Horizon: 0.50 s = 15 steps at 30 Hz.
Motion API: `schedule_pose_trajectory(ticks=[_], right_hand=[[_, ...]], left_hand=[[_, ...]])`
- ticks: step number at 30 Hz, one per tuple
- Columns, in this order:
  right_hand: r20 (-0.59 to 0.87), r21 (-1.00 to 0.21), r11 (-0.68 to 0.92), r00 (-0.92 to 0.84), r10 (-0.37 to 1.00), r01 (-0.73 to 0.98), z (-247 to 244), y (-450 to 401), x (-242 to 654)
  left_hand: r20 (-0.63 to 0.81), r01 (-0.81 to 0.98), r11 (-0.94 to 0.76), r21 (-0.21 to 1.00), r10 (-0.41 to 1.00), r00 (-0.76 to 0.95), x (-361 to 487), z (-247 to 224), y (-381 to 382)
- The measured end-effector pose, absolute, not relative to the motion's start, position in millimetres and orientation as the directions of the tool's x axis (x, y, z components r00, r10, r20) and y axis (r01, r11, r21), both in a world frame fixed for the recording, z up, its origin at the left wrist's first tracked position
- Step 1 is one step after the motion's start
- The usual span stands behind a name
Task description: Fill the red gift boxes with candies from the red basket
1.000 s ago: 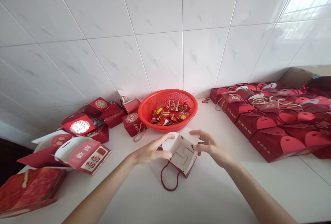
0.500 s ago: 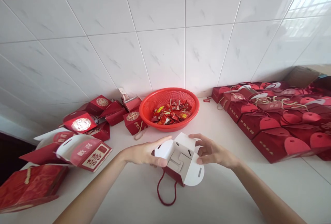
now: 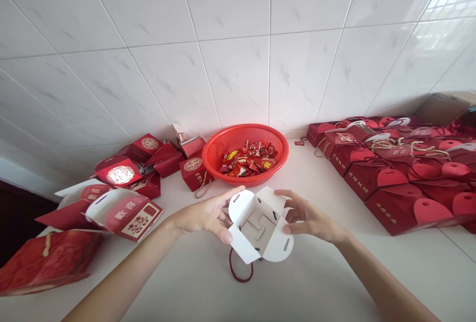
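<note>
Between my hands is a small gift box [image 3: 256, 223], its white inside facing up and its flaps folded outward. A dark red cord handle [image 3: 240, 278] hangs at its near side. My left hand [image 3: 210, 215] grips the left side, thumb at the near flap and index finger stretched along the rounded flap; its other fingers are partly hidden behind the box. On the right side, my right hand [image 3: 307, 218] pinches the box, its thumb on the right flap. Just beyond, a red plastic basket [image 3: 245, 181] holds several small wrapped sweets [image 3: 251, 158].
Several red boxes, some with flaps up, lie in a loose pile [image 3: 130, 198] on the left. Rows of red boxes [image 3: 394, 178] stand packed together on the right. A small red packet [image 3: 299, 142] lies near the tiled wall [image 3: 238, 79]. A brown carton [image 3: 442, 106] is at the far right.
The box's near flap has come down outward, so all its flaps now spread open. My left thumb has moved slightly left and stays by the box. My right hand keeps its hold.
</note>
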State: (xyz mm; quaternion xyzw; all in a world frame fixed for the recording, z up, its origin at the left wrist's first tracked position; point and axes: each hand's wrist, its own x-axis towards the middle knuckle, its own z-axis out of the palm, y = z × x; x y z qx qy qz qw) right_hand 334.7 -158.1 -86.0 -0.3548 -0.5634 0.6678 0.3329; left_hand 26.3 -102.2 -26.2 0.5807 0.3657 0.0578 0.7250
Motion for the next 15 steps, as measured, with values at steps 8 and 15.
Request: schedule_pose_trajectory(ticks=[8,15], right_hand=[[-0.024,-0.983,-0.116,-0.527,0.849,-0.143,-100,-143,336],[0.094,-0.972,0.179,-0.449,0.889,0.151,-90,-122,351]], left_hand=[[-0.296,0.33,0.063,0.942,0.621,0.726,19,-65,-98],[-0.143,0.475,-0.229,0.849,0.767,0.626,19,-66,-99]])
